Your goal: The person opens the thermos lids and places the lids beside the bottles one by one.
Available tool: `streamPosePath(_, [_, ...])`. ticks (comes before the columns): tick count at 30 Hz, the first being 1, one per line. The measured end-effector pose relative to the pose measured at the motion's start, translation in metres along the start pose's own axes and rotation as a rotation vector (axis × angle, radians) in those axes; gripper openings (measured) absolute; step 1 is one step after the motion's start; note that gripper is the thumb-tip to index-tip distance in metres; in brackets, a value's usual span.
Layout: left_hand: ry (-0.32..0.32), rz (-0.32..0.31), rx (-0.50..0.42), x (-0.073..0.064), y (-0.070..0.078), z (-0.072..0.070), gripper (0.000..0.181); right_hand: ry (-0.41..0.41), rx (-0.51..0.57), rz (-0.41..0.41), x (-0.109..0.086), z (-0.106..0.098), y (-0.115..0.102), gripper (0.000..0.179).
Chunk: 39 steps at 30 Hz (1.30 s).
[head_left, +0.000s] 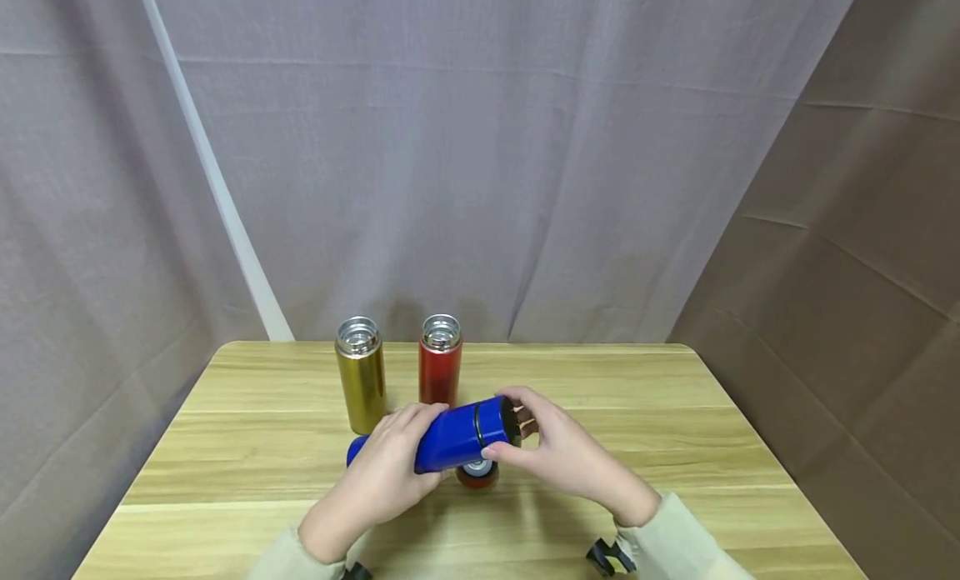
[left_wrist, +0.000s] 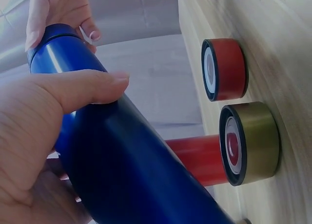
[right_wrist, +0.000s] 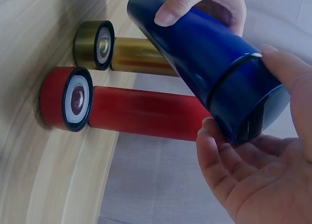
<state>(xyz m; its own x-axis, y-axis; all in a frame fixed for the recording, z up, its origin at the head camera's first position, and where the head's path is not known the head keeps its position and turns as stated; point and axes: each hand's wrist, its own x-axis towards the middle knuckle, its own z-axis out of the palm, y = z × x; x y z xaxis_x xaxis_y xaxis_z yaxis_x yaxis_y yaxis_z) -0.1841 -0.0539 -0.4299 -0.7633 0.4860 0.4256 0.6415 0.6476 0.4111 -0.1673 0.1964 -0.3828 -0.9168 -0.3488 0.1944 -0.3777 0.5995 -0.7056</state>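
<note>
Tilted nearly level above the table, a blue thermos flask (head_left: 450,440) has its lidded end toward the right. My left hand (head_left: 390,463) grips its body, the thumb lying across the near side. At the other end my right hand (head_left: 561,457) holds the blue lid (right_wrist: 248,95) between thumb and fingers. The lid sits on the flask with a dark seam between them. Behind the hands, a red flask (head_left: 440,372) and a gold flask (head_left: 363,388) stand upright with steel mouths uncovered. The thermos hides the red flask's lower part.
In front of the flasks, a red lid (left_wrist: 231,69) and a gold lid (left_wrist: 261,142) lie on the wooden table (head_left: 645,447) with their inner sides up. Grey curtains (head_left: 480,163) hang behind the table's far edge, and a brownish cloth (head_left: 862,330) hangs at right.
</note>
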Motion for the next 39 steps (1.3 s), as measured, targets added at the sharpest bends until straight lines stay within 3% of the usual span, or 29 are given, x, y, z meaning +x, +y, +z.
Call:
streamPosePath(7, [0.019, 0.012, 0.008, -0.0001, -0.0015, -0.0009, 0.079, -0.026, -0.026, -0.119, -0.0021, -0.0032, -0.0022, 0.065])
streamPosePath(13, [-0.032, 0.002, -0.020, -0.0017, -0.0026, -0.0007, 0.079, -0.056, -0.094, -0.206, -0.0016, -0.0028, -0.0067, 0.068])
streamPosePath(21, [-0.032, -0.006, 0.000, -0.0014, -0.0015, -0.0005, 0.076, -0.055, -0.126, -0.045, -0.0058, 0.0011, -0.0075, 0.101])
streamPosePath(30, [-0.013, 0.035, 0.021, -0.0026, -0.0013, 0.0004, 0.080, -0.122, -0.083, 0.095, -0.0017, -0.0015, -0.0019, 0.071])
streamPosePath(35, [-0.008, 0.047, 0.041, -0.0028, -0.0014, -0.0001, 0.081, -0.130, -0.109, 0.094, -0.0009, 0.0008, 0.0004, 0.057])
streamPosePath(39, [-0.013, 0.046, 0.049, -0.0032, -0.0018, -0.0006, 0.081, -0.133, -0.101, 0.057, 0.0001, 0.0023, 0.0006, 0.055])
